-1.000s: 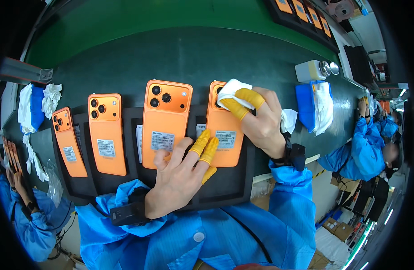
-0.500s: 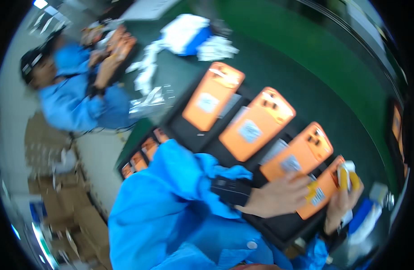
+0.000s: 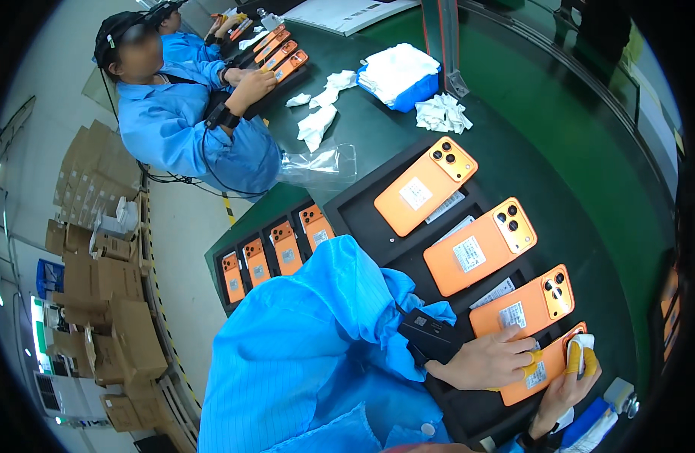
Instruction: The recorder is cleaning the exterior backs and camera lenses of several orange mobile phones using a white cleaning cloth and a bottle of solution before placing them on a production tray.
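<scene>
The end orange phone (image 3: pixel 554 361) lies between the hands, its long axis slanting from the label end, by the left hand (image 3: pixel 487 364), up to the far end under the right hand (image 3: pixel 568 388). The left hand's fingers spread loosely, yellow-covered tips at the label; the right hand, nearer the far end, pinches a folded white cloth (image 3: pixel 582 344) there

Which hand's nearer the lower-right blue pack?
Right. The right hand is just left of the blue pack, holding a white cloth; the left hand is farther off, fingers on the lowest orange phone.
</scene>
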Demonstrator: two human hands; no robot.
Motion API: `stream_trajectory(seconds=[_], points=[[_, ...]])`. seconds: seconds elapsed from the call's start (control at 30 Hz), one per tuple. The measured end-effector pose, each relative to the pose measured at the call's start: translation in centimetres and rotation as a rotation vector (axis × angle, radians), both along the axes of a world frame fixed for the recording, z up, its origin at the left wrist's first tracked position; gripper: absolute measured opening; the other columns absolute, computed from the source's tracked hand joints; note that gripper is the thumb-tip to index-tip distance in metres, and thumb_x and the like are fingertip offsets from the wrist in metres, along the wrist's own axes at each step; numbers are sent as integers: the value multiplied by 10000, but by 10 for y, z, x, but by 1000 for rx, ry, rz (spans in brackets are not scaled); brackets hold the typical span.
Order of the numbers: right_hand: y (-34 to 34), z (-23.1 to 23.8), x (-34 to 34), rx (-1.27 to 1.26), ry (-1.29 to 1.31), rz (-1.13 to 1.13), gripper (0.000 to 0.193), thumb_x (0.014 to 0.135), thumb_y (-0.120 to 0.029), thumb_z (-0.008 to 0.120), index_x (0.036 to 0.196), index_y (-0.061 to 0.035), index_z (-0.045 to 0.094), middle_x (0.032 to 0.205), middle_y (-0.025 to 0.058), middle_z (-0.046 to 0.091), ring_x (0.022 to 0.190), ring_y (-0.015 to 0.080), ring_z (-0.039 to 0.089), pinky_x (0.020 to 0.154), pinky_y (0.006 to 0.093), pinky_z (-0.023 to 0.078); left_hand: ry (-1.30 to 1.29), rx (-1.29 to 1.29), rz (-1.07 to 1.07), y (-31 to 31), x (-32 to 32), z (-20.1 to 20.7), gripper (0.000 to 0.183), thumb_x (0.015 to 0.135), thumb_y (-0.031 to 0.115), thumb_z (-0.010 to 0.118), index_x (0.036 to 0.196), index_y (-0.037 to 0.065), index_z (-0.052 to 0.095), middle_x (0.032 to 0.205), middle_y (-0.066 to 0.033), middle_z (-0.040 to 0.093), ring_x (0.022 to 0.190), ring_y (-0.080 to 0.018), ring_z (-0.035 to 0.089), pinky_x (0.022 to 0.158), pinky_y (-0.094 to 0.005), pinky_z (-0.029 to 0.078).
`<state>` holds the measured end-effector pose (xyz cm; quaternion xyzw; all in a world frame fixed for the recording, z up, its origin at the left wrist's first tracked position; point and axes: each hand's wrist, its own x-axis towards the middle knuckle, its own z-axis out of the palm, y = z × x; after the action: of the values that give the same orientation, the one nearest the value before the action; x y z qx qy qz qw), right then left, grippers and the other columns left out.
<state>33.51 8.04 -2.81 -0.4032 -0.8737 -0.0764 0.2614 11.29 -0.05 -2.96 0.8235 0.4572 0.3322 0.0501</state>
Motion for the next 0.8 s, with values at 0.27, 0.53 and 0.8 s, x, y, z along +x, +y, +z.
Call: stream_trajectory(seconds=[0.27, 0.53, 0.8], points=[[-1, 1, -5, 6, 0, -27, 449, 703, 174, 536, 1109, 11, 638, 1076, 163, 541, 990, 329, 530, 798, 388, 486, 8, 17, 15, -1, 2, 0, 100, 741, 126, 646, 820, 113, 707, 1026, -16, 608, 1162, -223, 462, 1064, -402, 299], [3, -1, -2, 11, 47, -67, 441, 714, 163, 532, 1115, 13, 634, 1075, 165, 541, 977, 338, 529, 792, 391, 482, -44, 8, -24, 0, 2, 0, 99, 739, 135, 632, 807, 93, 692, 1061, -31, 591, 1177, -231, 446, 1056, -415, 294], [0, -1, 0, 23, -10, -54, 416, 740, 147, 535, 1123, 16, 628, 1075, 163, 541, 975, 330, 534, 790, 383, 486, 2, -13, -47, 0, 1, -1, 121, 740, 151, 635, 831, 94, 690, 1090, -35, 574, 1187, -239, 437, 1081, -423, 264]])
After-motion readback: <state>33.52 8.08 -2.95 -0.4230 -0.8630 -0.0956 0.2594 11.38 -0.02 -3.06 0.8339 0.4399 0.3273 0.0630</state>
